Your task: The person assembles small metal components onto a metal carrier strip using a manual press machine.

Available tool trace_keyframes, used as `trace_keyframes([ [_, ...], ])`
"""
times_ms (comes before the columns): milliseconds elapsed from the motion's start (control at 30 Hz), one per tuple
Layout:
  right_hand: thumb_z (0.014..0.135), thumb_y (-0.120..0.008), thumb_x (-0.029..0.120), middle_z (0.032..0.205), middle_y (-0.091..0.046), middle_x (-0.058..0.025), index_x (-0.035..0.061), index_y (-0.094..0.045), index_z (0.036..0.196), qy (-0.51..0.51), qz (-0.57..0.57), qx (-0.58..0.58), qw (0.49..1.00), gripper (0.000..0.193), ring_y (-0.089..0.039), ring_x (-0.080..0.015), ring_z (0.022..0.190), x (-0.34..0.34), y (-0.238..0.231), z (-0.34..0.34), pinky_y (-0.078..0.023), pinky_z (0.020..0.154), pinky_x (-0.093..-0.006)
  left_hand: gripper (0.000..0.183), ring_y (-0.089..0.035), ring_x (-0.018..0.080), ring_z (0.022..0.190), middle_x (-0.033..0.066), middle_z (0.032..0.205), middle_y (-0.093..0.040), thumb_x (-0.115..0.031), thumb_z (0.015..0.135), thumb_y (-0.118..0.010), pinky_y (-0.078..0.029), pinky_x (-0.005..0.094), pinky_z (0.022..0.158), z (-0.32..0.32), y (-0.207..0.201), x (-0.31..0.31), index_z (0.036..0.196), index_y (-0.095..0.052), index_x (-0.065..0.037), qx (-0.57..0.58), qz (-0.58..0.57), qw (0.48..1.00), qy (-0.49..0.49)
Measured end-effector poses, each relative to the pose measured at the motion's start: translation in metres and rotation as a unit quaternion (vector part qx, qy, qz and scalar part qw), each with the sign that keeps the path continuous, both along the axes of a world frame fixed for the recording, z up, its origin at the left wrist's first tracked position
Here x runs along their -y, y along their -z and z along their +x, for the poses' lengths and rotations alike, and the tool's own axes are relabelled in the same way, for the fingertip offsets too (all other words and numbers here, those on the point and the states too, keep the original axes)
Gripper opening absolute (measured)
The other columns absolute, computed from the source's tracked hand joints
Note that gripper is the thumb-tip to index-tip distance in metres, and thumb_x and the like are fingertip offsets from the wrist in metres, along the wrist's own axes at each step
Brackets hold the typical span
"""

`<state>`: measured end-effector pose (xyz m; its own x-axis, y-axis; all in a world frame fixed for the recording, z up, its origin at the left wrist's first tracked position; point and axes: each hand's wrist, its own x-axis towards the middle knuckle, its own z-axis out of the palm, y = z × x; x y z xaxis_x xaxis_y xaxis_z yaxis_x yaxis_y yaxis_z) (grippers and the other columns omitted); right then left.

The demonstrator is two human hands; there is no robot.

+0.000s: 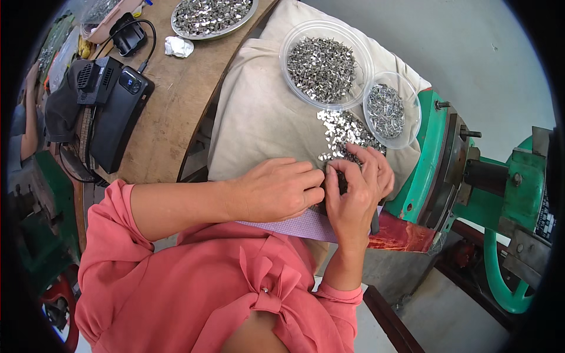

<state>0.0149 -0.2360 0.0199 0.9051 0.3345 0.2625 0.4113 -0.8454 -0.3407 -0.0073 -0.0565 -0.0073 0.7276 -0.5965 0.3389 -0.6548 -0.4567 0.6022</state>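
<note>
Pink-sleeved left hand [282, 188]: curled | right hand [357, 187]: arched beside it | either grasp: cannot tell

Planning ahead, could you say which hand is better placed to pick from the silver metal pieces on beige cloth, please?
Likely the right hand: its fingers overlap those pieces; the left hand is farther.

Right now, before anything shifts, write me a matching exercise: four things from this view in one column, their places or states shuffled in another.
1. Pink-sleeved bare right hand
2. Small round clear plastic tub
3. Black rectangular device
4. Crumpled white wad

A. Beside the round metal tray
B. On beige cloth, next to the green metal machine
C. Fingers bent, near loose silver pieces
D. Cable plugged into its end

Pairs: 1-C, 2-B, 3-D, 4-A
</note>
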Motion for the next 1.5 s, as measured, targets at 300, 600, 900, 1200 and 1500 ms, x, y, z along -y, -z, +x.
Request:
trace_keyframes([
  [300, 0.072, -0.078, 0.011, 0.115, -0.066, -0.002, 0.0137, -0.072, 0.083, -0.006, 0.043, -0.033, 0.999, 0.012, -0.049, -0.0311, 0.122, 0.03, -0.002, -0.045, -0.03, 0.105, -0.0463, 0.017, -0.055, 0.0211, 0.08, 0.0036, 0.085, -0.051, -0.017, 0.075, -0.07, -0.048, 0.0343, 0.071, -0.001, -0.002, 0.0, 0.081, -0.057, -0.009, 0.017, 0.022, 1.0, -0.002],
  [600, 0.073, -0.08, 0.011, 0.112, -0.066, -0.0009, 0.015, -0.075, 0.086, 0.007, 0.064, -0.022, 0.998, 0.014, -0.049, -0.0311, 0.12, 0.03, 0.002, -0.039, -0.032, 0.103, -0.0448, 0.016, -0.056, 0.0204, 0.08, 0.0033, 0.084, -0.05, -0.017, 0.075, -0.07, -0.049, 0.033, 0.07, -0.002, -0.001, 0.001, 0.081, -0.057, -0.009, 0.033, 0.028, 0.999, -0.011],
  [900, 0.076, -0.079, 0.014, 0.116, -0.063, -0.0014, 0.0187, -0.076, 0.092, -0.038, -0.044, 0.021, 0.998, 0.017, -0.047, -0.0308, 0.123, 0.017, 0.002, -0.003, -0.028, 0.107, -0.0493, 0.011, -0.058, 0.0188, 0.083, 0.0031, 0.086, -0.052, -0.018, 0.078, -0.064, -0.05, 0.0321, 0.073, -0.001, -0.005, -0.002, 0.082, -0.058, -0.01, 0.047, 0.045, 0.998, -0.003],
  [1200, 0.077, -0.077, 0.012, 0.117, -0.064, -0.0013, 0.0138, -0.072, 0.087, -0.037, -0.04, -0.004, 0.998, 0.011, -0.048, -0.0311, 0.123, 0.014, -0.001, -0.001, -0.027, 0.107, -0.0489, 0.008, -0.059, 0.018, 0.086, 0.0028, 0.087, -0.053, -0.017, 0.08, -0.06, -0.052, 0.0317, 0.074, 0.0, -0.007, -0.003, 0.083, -0.058, -0.009, 0.03, 0.058, 0.998, 0.005],
  [1500, 0.071, -0.078, 0.008, 0.11, -0.067, -0.0049, 0.0118, -0.07, 0.084, -0.01, 0.116, -0.024, 0.993, 0.015, -0.05, -0.0327, 0.119, 0.037, 0.001, -0.033, -0.034, 0.103, -0.0462, 0.008, -0.059, 0.0195, 0.085, 0.0036, 0.086, -0.053, -0.017, 0.08, -0.06, -0.052, 0.0328, 0.074, 0.001, -0.007, -0.002, 0.083, -0.057, -0.009, 0.006, 0.04, 0.999, 0.006],
])
